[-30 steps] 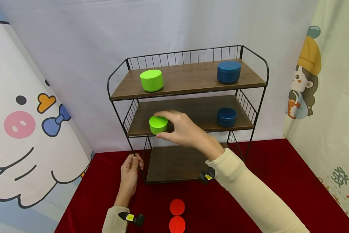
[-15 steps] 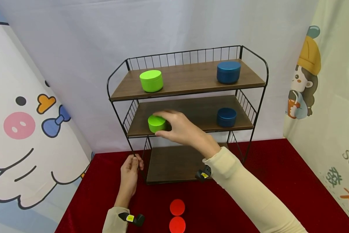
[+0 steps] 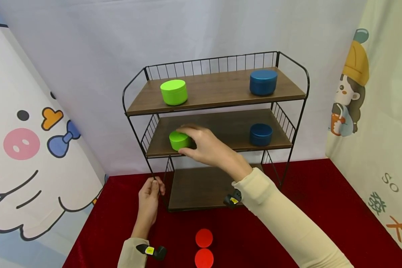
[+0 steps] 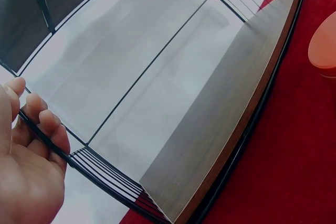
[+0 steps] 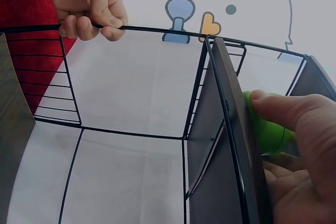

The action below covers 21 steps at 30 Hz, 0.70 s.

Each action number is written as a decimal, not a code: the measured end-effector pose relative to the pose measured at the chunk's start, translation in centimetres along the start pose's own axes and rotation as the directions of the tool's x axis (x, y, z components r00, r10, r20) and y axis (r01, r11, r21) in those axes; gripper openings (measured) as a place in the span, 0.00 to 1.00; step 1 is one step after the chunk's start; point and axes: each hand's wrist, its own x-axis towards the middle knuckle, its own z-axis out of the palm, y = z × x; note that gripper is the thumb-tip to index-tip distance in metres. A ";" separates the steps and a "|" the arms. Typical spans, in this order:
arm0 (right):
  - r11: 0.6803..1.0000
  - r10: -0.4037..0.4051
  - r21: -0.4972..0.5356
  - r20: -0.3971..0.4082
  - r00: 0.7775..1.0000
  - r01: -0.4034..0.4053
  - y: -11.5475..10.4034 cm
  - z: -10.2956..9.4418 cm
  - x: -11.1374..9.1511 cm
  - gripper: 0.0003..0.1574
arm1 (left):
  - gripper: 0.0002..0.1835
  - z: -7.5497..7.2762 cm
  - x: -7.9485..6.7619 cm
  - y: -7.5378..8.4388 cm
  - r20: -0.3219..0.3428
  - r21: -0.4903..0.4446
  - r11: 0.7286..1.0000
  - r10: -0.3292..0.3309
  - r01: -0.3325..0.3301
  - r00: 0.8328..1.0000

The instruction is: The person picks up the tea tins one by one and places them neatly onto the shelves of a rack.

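Note:
My right hand holds a small round lime-green tin at the left of the rack's middle shelf, thumb at the front and fingers over the far side. In the right wrist view the thumb presses the green tin close by the shelf's edge, while the other fingers are partly hidden. Low on the left, my left hand grips the front post of the black wire rack. Its fingers curl round the thin metal rod in the left wrist view, where the left hand shows palm up.
A larger green tin stands on the top shelf's left, a blue tin on its right. Another blue tin is on the middle shelf. Two red round tins lie in front of the rack on the red cloth.
My right hand has shifted slightly left and back along the middle shelf with the green tin. The left hand keeps its hold on the post.

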 end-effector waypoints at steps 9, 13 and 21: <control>1.000 0.004 -0.009 -0.020 1.000 -0.005 -0.3 -0.1 -0.3 0.33 | 0.20 0.0 0.0 0.0 -0.001 0.006 1.000 -0.006 0.006 1.000; 1.000 -0.024 -0.019 -0.075 0.997 0.022 -0.7 -0.3 -0.8 0.32 | 0.20 0.0 0.1 -0.1 -0.005 0.011 1.000 -0.008 0.008 1.000; 0.997 -0.074 0.019 -0.187 0.980 0.078 -1.8 -0.6 -2.4 0.32 | 0.20 0.0 0.0 0.1 -0.013 0.014 1.000 -0.019 0.019 1.000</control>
